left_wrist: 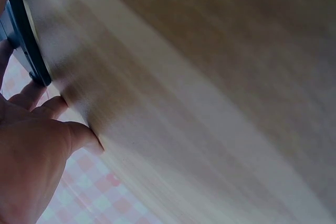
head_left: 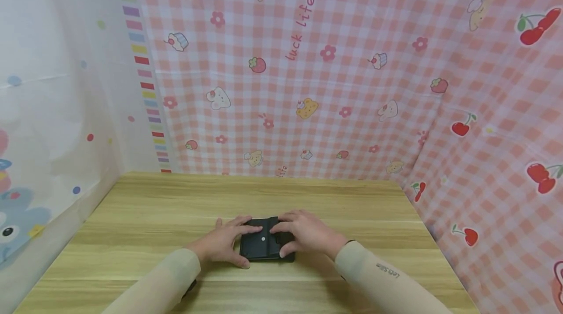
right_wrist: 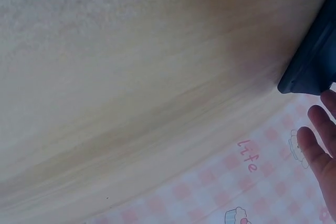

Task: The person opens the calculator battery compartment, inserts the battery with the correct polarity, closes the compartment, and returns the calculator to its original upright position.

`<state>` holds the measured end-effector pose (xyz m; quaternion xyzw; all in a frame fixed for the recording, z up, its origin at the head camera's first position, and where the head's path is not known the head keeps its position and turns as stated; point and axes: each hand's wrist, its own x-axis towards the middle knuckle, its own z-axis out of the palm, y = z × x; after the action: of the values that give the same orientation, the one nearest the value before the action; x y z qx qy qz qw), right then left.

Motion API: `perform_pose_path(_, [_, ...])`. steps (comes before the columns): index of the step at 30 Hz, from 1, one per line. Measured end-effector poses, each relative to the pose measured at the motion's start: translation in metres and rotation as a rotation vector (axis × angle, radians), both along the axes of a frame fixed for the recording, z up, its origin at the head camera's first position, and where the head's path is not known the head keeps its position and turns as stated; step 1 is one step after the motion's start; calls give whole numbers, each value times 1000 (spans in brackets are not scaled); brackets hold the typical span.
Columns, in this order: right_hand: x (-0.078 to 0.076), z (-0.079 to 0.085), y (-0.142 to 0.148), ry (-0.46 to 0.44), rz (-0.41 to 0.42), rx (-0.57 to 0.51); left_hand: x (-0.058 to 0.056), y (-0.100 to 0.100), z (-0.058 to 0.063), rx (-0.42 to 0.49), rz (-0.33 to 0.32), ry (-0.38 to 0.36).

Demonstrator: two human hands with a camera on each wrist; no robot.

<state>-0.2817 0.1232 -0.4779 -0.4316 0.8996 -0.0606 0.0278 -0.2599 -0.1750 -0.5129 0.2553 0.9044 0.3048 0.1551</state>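
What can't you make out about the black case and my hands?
Head view: part of the black case, covered by your right grip.
Head view: sleeve lettering, too small to read surely.
Left wrist view: most of the case, cut off by the left edge.
Right wrist view: most of your right grip, cut off by the right edge.

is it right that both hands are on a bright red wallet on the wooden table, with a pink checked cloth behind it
Not quite: the wallet is black, not bright red, as the head view shows. The left hand and right hand are both on it, on the wooden table, with the pink checked cloth behind.
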Motion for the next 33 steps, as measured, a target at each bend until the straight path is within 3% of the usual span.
perform_pose_path(8, [2, 3, -2, 10, -7, 20, -1, 0, 0, 2, 0, 2])
perform_pose_path(20, [1, 3, -3, 14, -9, -108, -1, -1, 1, 9, -6, -4])
perform_pose_path(33, [2, 4, -7, -27, -44, -117, 0, 0, 1, 2, -3, -9])
